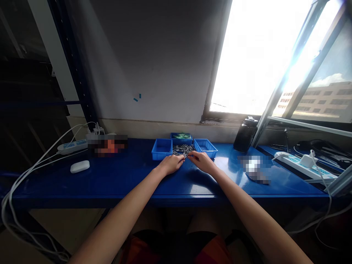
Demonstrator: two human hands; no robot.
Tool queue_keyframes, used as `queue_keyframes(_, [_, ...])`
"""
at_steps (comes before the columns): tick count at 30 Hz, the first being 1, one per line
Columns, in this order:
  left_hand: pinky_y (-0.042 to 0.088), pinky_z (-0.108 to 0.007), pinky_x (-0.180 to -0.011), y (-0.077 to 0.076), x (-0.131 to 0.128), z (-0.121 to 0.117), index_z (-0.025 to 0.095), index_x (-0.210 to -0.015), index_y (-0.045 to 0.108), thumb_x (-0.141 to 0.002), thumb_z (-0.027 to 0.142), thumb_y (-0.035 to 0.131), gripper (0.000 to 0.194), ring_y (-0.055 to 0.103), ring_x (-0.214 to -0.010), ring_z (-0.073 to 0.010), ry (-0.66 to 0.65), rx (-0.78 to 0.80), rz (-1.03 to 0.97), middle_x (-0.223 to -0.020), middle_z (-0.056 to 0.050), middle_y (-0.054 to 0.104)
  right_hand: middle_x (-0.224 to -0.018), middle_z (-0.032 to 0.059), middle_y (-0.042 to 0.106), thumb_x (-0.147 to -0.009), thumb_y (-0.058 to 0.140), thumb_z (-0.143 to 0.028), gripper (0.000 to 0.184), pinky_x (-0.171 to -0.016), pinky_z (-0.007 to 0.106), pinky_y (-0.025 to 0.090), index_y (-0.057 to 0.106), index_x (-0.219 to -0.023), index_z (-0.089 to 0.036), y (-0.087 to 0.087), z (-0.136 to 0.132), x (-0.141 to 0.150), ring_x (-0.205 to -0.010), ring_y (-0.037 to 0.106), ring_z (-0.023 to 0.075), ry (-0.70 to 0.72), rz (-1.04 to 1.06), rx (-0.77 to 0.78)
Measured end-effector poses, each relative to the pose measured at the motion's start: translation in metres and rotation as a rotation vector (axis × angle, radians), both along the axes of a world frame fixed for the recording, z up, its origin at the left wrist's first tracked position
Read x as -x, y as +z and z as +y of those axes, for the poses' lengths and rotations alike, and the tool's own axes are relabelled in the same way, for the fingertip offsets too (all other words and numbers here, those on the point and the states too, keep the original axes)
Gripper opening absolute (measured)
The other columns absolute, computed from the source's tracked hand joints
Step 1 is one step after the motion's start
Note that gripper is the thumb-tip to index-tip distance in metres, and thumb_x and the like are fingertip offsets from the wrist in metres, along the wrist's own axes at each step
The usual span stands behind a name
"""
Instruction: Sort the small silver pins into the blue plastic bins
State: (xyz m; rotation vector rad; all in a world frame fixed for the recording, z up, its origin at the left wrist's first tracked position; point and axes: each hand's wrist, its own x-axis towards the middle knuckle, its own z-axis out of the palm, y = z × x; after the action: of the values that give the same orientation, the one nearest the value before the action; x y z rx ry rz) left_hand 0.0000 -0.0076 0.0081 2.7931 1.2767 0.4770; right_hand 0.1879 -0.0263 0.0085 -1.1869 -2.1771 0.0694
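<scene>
A pile of small, dark and shiny pieces that look like screws lies between the blue bins. At its front edge is my left hand, its fingers bent and pressed together; whatever they hold is too small to make out. My right hand faces it from the other side, thumb and fingertips pinched close to the left fingertips. What is in that pinch cannot be seen either. The left blue bin and the right blue bin flank the pile. Behind it, a third blue bin contains green material.
On the blue table, a white case and a power strip lie left. A dark bottle stands back right, near a blurred item. Another power strip with cables lies far right, beside a metal frame.
</scene>
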Motion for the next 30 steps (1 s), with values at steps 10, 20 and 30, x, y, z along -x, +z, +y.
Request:
queue_keyframes(10, [0.042, -0.026, -0.062, 0.0015, -0.0002, -0.0005, 0.022, -0.094, 0.055, -0.085, 0.039, 0.033, 0.03, 0.059, -0.078, -0.0213, 0.033, -0.048, -0.011, -0.084, -0.006, 0.064, -0.066, 0.0019, 0.058, -0.084, 0.041, -0.033, 0.024, -0.055, 0.02, 0.033, 0.059, -0.088, -0.018, -0.0023, 0.0033, -0.0039, -0.056, 0.05, 0.0107, -0.079, -0.102, 0.02])
queue_keyframes(20, [0.04, -0.024, -0.059, 0.006, -0.0012, -0.0038, 0.021, -0.092, 0.053, -0.088, 0.038, 0.028, 0.03, 0.059, -0.077, -0.0193, 0.049, -0.123, -0.08, -0.082, -0.004, 0.063, -0.088, 0.0045, 0.055, -0.078, 0.048, -0.029, 0.019, -0.066, 0.023, 0.039, 0.052, -0.092, -0.017, -0.0037, 0.0026, -0.0029, -0.073, 0.051, 0.0123, -0.005, -0.086, -0.015])
queue_keyframes(30, [0.039, -0.024, -0.059, 0.0051, -0.0002, -0.0014, 0.023, -0.094, 0.054, -0.089, 0.041, 0.024, 0.035, 0.059, -0.076, -0.0195, 0.102, -0.093, -0.12, -0.081, -0.005, 0.063, -0.11, 0.006, 0.051, -0.081, 0.044, -0.026, 0.027, -0.085, 0.029, 0.039, 0.059, -0.103, -0.022, 0.0014, -0.0023, -0.0011, -0.097, 0.051, 0.0172, 0.113, -0.14, 0.036])
